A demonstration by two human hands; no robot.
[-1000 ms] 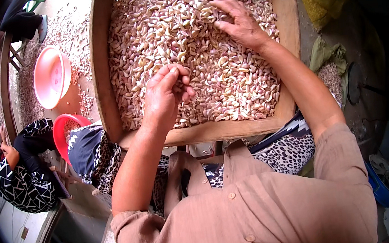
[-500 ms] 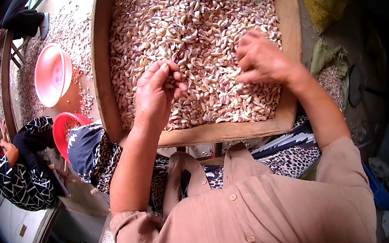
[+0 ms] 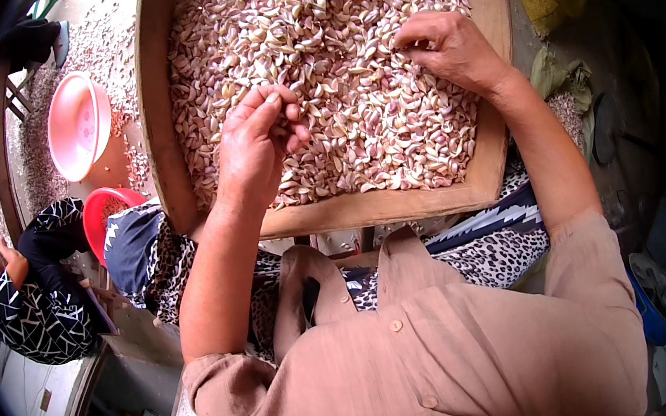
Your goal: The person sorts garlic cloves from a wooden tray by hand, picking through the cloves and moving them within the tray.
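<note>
Garlic cloves [image 3: 356, 122] fill wooden tray [image 3: 383, 206] under both hands' grip.

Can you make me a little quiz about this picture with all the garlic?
1. True or false: the wooden tray is heaped with garlic cloves.
2. Which hand is raised, pinching cloves in its fingertips? A) left hand B) right hand
3. Fill in: the pink bowl lies to the tray's ____ side.

Key: 1 true. 2 A; the right hand rests fingers-down on the pile. 3 left, above a smaller red bowl, near another person's patterned sleeve.
</note>
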